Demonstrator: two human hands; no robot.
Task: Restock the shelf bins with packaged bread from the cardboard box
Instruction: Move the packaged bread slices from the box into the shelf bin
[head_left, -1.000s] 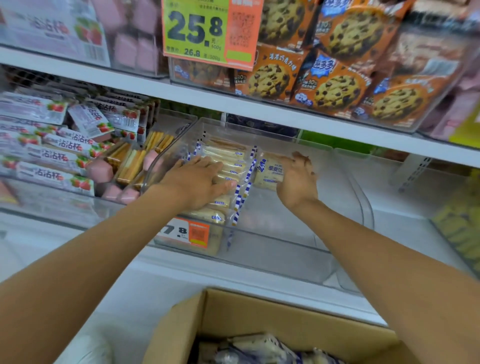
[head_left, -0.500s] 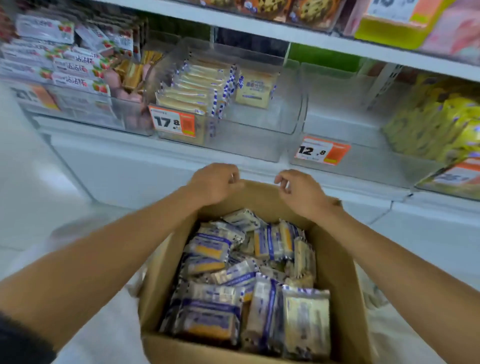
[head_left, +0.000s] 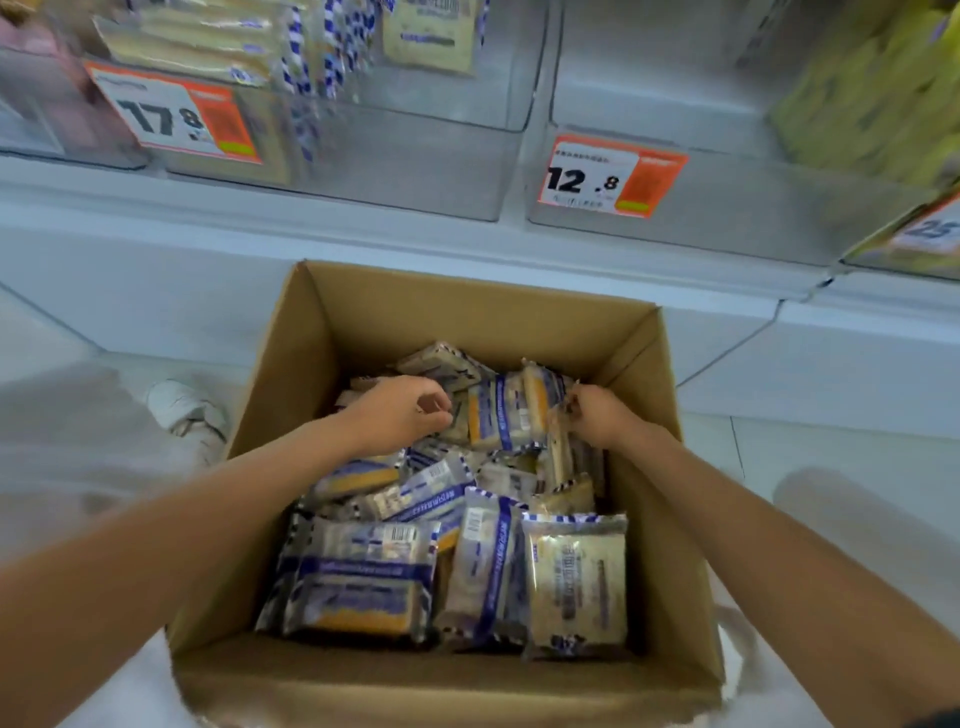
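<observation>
Right hand (head_left: 597, 422) pinches a bread packet (head_left: 558, 448) in the cardboard box (head_left: 467, 312); left hand (head_left: 400, 415) curls nearby, grip unclear. Next, lift toward the shelf bin (head_left: 405, 161).

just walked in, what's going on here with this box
A person is restocking bread. Both hands are in the open cardboard box, which holds many loose bread packs. The left hand curls its fingers at one pack, grip unclear; the right hand pinches the edge of an upright pack. Nothing is lifted out yet. The clear bin tagged 17.8 above holds a row of packs with room beside it.
</observation>
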